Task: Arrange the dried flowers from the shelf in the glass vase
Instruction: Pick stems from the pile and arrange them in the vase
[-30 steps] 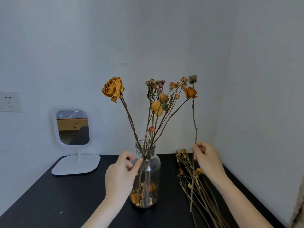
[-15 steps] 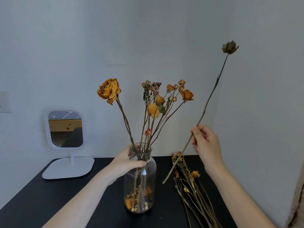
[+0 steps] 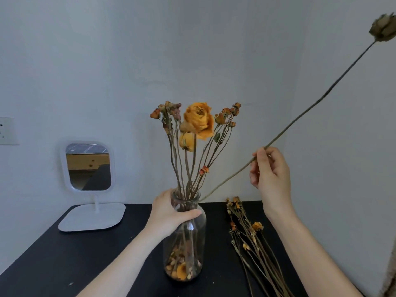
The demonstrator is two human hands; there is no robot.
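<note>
Insertion of a single stem. Nearest, loose dried stems [image 3: 255, 245] lie on the black shelf [image 3: 64, 258], just right of the glass vase [image 3: 184, 249]. The left hand [image 3: 171, 213] is clamped around the vase's neck; the right hand [image 3: 270, 170] pinches a long stem [image 3: 300, 116], its cut end at the rim, its dull head [image 3: 383, 28] far up right. Behind the vase stands a mirror [image 3: 89, 167]. Judged next: tip the stem upright and feed it down among the flowers [image 3: 198, 121] already placed.

No readable text, label or number shows anywhere.
</note>
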